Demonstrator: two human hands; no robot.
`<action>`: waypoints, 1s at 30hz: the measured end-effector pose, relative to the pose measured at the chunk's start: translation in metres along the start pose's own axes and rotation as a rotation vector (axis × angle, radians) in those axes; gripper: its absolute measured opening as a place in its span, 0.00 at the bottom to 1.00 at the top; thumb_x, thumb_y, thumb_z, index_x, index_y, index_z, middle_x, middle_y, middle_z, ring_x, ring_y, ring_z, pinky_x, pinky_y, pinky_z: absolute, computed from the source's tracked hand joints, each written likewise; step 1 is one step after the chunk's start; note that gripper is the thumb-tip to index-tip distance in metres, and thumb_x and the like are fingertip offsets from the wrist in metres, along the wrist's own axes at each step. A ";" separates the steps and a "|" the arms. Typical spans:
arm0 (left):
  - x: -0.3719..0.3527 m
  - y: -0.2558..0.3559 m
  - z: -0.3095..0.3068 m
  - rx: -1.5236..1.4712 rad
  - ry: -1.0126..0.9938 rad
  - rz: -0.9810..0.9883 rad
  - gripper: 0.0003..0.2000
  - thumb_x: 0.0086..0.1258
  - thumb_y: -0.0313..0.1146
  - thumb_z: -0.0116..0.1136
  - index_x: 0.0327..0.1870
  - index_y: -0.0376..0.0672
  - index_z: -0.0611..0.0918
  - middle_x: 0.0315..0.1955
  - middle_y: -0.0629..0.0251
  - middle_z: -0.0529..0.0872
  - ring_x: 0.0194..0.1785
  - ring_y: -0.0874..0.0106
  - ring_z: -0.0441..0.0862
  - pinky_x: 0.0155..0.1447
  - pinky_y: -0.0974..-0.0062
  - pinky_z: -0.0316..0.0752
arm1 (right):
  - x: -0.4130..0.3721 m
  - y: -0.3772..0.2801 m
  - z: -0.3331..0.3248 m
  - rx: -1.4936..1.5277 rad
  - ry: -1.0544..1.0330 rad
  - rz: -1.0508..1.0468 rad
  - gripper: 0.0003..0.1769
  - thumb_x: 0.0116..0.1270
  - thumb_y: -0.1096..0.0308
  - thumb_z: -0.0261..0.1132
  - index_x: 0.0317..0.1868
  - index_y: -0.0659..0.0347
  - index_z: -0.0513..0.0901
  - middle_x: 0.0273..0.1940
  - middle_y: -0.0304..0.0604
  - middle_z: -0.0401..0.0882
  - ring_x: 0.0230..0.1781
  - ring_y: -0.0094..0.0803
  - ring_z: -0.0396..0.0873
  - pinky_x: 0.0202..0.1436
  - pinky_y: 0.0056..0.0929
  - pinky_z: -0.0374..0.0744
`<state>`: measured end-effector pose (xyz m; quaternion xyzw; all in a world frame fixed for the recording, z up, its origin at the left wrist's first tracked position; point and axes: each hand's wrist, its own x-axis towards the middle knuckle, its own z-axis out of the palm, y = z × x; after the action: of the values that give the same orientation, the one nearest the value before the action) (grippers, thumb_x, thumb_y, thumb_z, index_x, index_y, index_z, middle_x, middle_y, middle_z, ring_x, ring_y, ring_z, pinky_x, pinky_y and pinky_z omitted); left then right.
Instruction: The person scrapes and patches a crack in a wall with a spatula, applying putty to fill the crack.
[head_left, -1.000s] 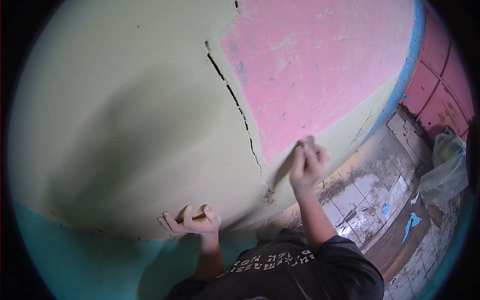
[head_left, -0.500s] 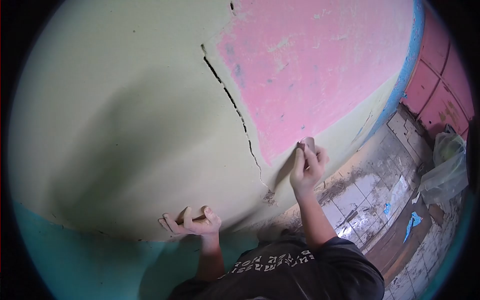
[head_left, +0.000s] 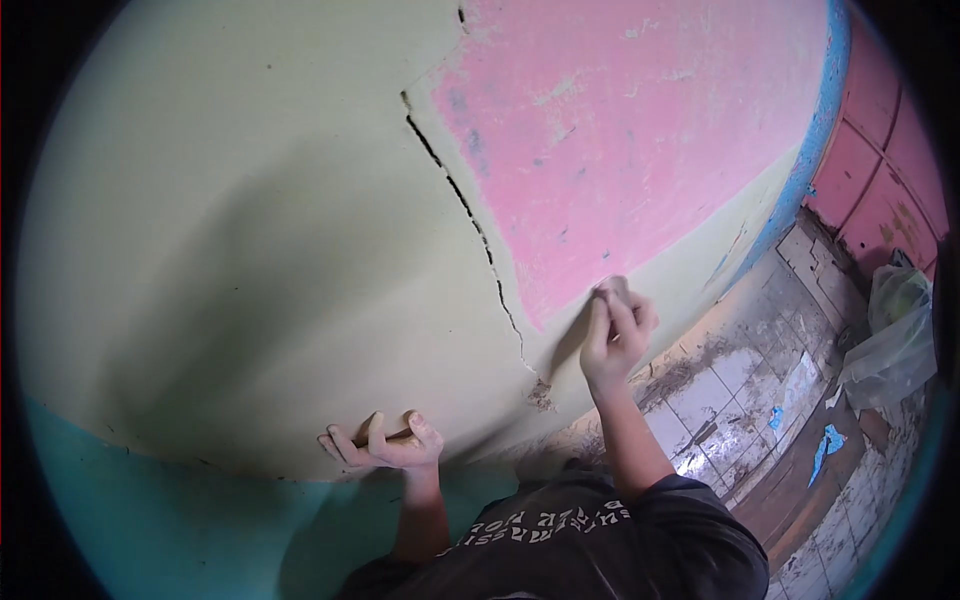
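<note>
My right hand (head_left: 618, 335) is closed on a small, brownish-grey folded piece of sandpaper (head_left: 616, 287). It presses at the wall along the lower edge of the pink patch (head_left: 620, 150). Low on the left, my left hand (head_left: 390, 445) is turned up with its fingers bent and spaced apart, close to the bottom of the pale wall (head_left: 300, 300). A brownish strip shows in the shade between its fingers and thumb. Between the hands, a dark jagged crack (head_left: 460, 200) runs down the wall to a crumbled spot (head_left: 541, 394).
A teal surface (head_left: 200, 520) borders the wall at lower left. At right lies a dirty tiled floor (head_left: 735, 370) with debris, blue scraps (head_left: 826, 450) and a brown board (head_left: 790, 510). A clear plastic bag (head_left: 890, 340) sits by the pink tiled wall (head_left: 880, 180).
My right hand has shifted very slightly at the wall, and the sandpaper looks more smeared by motion. My left hand stays in the same place.
</note>
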<state>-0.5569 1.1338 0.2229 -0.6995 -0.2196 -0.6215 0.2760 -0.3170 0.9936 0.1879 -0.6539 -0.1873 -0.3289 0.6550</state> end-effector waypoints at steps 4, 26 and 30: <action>0.001 0.003 0.000 -0.011 -0.002 -0.010 0.23 0.82 0.54 0.51 0.57 0.40 0.75 0.74 0.36 0.62 0.80 0.37 0.54 0.77 0.29 0.53 | -0.009 -0.031 -0.011 0.038 -0.246 -0.450 0.14 0.62 0.78 0.73 0.49 0.60 0.91 0.39 0.40 0.84 0.40 0.33 0.75 0.53 0.36 0.65; -0.004 -0.005 -0.003 0.005 -0.039 -0.010 0.25 0.82 0.55 0.51 0.60 0.39 0.73 0.74 0.36 0.60 0.80 0.36 0.53 0.77 0.29 0.52 | 0.000 -0.007 -0.005 -0.063 -0.096 -0.303 0.13 0.61 0.73 0.76 0.47 0.58 0.93 0.38 0.40 0.83 0.39 0.31 0.75 0.52 0.36 0.64; -0.003 -0.007 -0.001 -0.002 -0.029 0.009 0.24 0.82 0.54 0.51 0.60 0.39 0.72 0.74 0.36 0.60 0.80 0.36 0.53 0.77 0.29 0.52 | 0.007 -0.007 -0.010 -0.072 -0.110 -0.312 0.13 0.61 0.72 0.76 0.47 0.55 0.93 0.40 0.38 0.86 0.38 0.30 0.77 0.53 0.37 0.64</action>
<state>-0.5626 1.1385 0.2204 -0.7096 -0.2198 -0.6105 0.2747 -0.3186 0.9835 0.1970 -0.6570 -0.3103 -0.3967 0.5610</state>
